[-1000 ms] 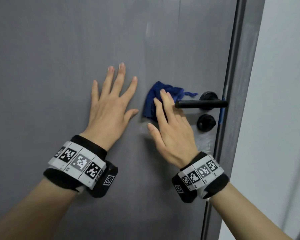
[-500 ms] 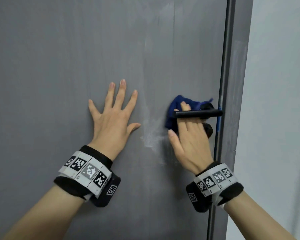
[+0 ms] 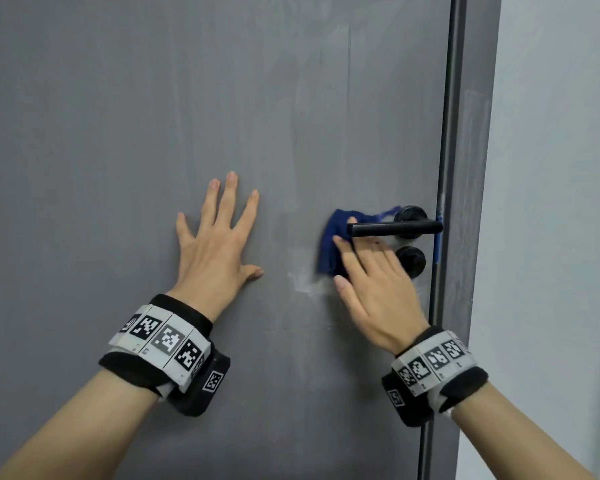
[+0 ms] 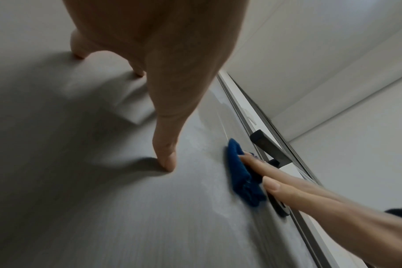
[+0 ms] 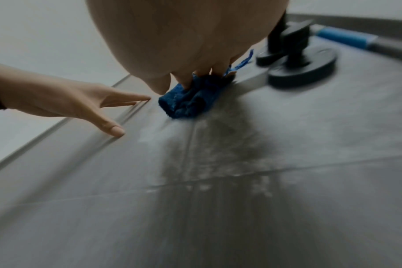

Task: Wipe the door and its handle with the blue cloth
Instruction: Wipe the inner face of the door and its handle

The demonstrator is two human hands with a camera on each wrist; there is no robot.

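The grey door (image 3: 153,116) fills the head view. Its black lever handle (image 3: 395,229) sits near the right edge, with a round black lock knob (image 3: 411,259) below it. A bunched blue cloth (image 3: 328,247) lies against the door at the lever's free end. My right hand (image 3: 371,271) presses it with straight fingers that pass behind the lever, thumb held apart. My left hand (image 3: 219,240) lies flat on the door with fingers spread, well left of the cloth. The right wrist view shows the cloth (image 5: 186,101) under my fingertips beside the handle's base (image 5: 301,68).
A pale smear (image 3: 302,282) marks the door just below and left of the cloth. Blue tape (image 3: 439,244) covers the door's edge at the latch. The grey door frame (image 3: 465,168) and a white wall (image 3: 551,202) stand to the right.
My right hand has slid the cloth left and down, from behind the handle's base back to the lever's free end. The left hand stays flat on the door.
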